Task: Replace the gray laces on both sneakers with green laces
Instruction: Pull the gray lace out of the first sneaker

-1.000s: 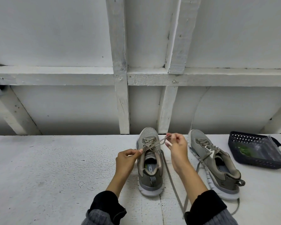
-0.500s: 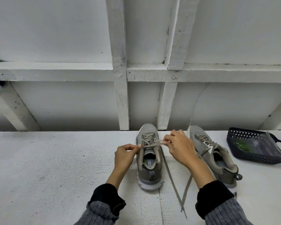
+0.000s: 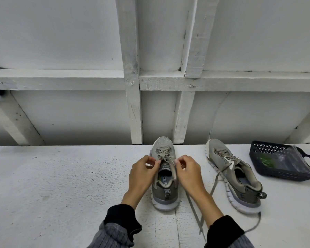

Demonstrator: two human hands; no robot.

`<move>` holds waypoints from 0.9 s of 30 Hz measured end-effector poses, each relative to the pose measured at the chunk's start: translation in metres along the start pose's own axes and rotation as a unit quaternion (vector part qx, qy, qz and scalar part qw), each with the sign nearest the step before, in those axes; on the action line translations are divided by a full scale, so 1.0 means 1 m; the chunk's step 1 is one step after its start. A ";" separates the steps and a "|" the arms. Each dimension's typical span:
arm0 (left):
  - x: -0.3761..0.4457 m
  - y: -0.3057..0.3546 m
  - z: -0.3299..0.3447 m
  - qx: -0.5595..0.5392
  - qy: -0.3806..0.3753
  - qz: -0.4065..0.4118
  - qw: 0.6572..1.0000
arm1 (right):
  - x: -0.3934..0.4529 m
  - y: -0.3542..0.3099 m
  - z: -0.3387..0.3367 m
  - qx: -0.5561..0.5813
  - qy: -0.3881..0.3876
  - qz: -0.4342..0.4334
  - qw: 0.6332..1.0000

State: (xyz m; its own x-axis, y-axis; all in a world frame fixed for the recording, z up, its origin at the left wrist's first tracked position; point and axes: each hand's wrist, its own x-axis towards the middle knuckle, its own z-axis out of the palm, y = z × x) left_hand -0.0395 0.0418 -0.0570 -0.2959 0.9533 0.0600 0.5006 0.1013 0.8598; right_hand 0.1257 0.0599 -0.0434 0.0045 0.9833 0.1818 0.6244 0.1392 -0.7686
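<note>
Pinching the gray lace (image 3: 166, 158) at the upper eyelets, left hand (image 3: 143, 173) and right hand (image 3: 188, 173) work the near sneaker (image 3: 166, 192) by the table's (image 3: 52, 185) far edge, and a hard tug could snag the crossings or tip it.

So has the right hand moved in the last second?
Yes. The right hand came down and toward the person, from above the left sneaker's toe-end laces to beside its tongue.
</note>
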 end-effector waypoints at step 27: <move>0.030 0.008 0.009 0.098 0.058 0.194 0.974 | -0.011 0.003 0.032 0.155 0.115 0.066 0.979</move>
State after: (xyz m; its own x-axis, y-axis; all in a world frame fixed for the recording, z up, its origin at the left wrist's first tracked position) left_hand -0.0373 0.0742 -0.0528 -0.1384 0.8931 0.4280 0.7352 -0.1969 0.6487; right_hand 0.1022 0.0531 -0.0672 0.2672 0.9479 0.1733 0.3390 0.0759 -0.9377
